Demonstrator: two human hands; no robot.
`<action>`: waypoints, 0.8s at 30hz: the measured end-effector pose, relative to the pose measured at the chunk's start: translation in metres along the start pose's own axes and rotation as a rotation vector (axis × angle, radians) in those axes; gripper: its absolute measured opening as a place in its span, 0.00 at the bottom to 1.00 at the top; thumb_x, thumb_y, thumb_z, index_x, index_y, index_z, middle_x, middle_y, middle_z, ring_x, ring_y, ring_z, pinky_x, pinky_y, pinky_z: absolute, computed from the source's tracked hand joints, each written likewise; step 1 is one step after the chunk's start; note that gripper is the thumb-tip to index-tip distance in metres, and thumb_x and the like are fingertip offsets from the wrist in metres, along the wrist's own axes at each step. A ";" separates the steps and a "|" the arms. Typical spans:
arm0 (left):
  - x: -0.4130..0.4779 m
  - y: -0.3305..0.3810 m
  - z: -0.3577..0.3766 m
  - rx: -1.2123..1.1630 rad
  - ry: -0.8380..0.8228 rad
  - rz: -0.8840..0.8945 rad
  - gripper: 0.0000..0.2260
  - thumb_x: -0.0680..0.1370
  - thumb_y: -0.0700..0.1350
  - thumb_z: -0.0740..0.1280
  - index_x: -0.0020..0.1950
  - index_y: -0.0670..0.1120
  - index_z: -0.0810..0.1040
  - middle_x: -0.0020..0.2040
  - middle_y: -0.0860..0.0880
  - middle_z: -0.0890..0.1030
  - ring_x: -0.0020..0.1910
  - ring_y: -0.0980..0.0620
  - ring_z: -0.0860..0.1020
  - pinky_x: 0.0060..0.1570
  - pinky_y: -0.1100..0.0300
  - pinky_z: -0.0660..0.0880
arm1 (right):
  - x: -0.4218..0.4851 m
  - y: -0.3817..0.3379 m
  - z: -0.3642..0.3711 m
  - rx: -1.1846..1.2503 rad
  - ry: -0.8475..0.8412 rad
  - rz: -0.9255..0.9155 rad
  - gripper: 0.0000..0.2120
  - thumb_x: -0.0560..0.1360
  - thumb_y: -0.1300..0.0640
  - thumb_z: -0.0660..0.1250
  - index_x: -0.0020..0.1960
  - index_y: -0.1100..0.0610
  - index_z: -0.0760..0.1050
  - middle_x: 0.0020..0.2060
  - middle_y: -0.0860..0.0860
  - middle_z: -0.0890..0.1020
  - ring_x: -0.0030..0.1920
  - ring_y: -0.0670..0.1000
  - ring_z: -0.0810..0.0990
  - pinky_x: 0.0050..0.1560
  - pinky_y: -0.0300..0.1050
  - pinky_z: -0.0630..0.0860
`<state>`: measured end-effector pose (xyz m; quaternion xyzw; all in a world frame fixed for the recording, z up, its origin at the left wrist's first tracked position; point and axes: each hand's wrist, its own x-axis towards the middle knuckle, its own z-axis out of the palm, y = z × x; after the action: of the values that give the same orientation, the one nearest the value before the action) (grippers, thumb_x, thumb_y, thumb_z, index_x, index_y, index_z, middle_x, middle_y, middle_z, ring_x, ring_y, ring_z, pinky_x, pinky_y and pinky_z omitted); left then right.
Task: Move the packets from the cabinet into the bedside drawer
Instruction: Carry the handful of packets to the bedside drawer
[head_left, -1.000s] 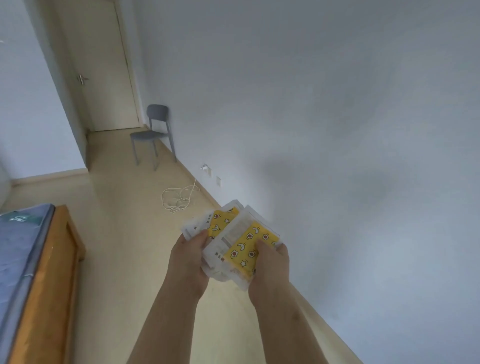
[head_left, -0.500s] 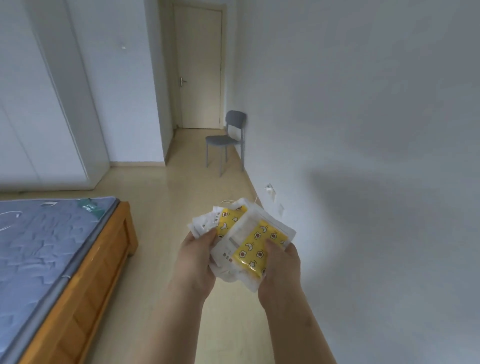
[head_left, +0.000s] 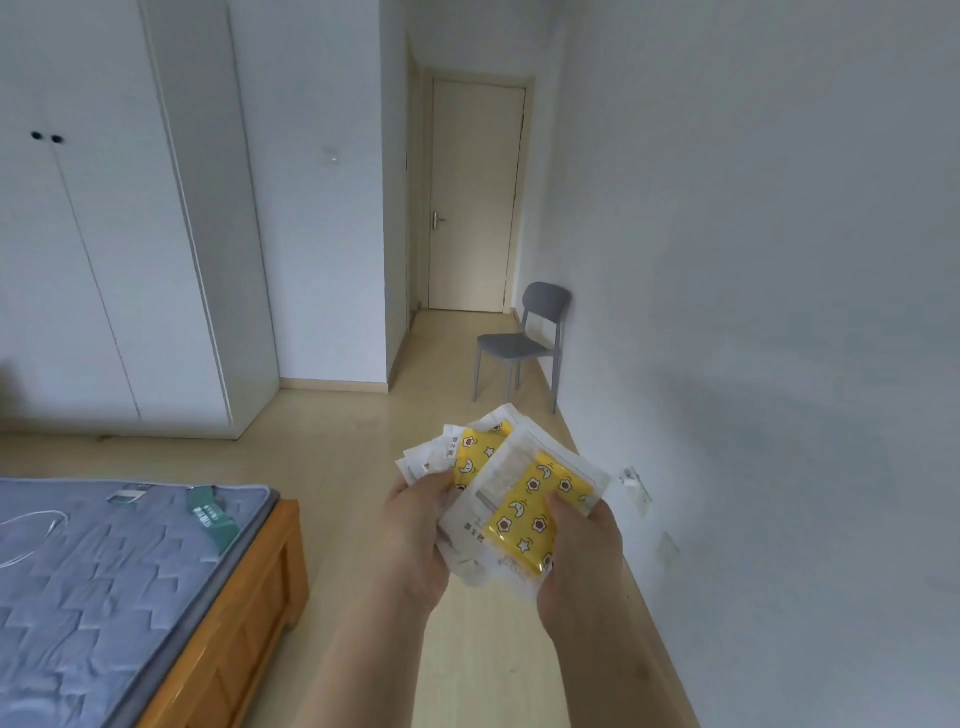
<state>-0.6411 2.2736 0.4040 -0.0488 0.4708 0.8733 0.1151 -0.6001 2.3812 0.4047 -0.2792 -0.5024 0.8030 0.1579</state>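
Packets (head_left: 519, 499): likely light, soft, slippery; fanned stack, lower centre.
Hands: left hand (head_left: 421, 535), right hand (head_left: 582, 566) clasping opposite edges.
Hold: best squeezed across whole stack.

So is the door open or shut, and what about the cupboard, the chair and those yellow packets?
packets, bunched together and held in the air by both hands
left hand, gripping the bunch's left side
right hand, gripping its right side
door, shut
cupboard doors, shut
chair, standing upright
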 end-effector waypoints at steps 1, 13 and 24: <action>0.021 0.010 0.002 0.002 0.000 0.007 0.09 0.79 0.38 0.59 0.50 0.44 0.79 0.43 0.43 0.84 0.43 0.42 0.81 0.49 0.45 0.76 | 0.016 -0.003 0.016 0.015 -0.003 -0.001 0.08 0.79 0.62 0.61 0.56 0.53 0.73 0.44 0.53 0.81 0.42 0.54 0.81 0.38 0.47 0.78; 0.258 0.059 0.004 -0.012 0.102 -0.040 0.11 0.81 0.43 0.57 0.51 0.43 0.79 0.48 0.41 0.83 0.49 0.39 0.80 0.55 0.41 0.73 | 0.217 -0.015 0.151 0.070 -0.012 0.074 0.07 0.78 0.63 0.61 0.49 0.54 0.75 0.42 0.53 0.82 0.39 0.54 0.81 0.43 0.52 0.79; 0.501 0.110 0.026 -0.130 0.233 0.070 0.12 0.79 0.34 0.57 0.55 0.41 0.78 0.48 0.39 0.83 0.43 0.42 0.83 0.40 0.48 0.80 | 0.446 -0.052 0.289 0.019 -0.275 0.048 0.07 0.78 0.61 0.63 0.52 0.50 0.74 0.45 0.53 0.82 0.43 0.55 0.82 0.46 0.56 0.80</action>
<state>-1.1525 2.3148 0.4106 -0.1408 0.4248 0.8939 0.0256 -1.1313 2.4352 0.4201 -0.1770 -0.5049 0.8419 0.0711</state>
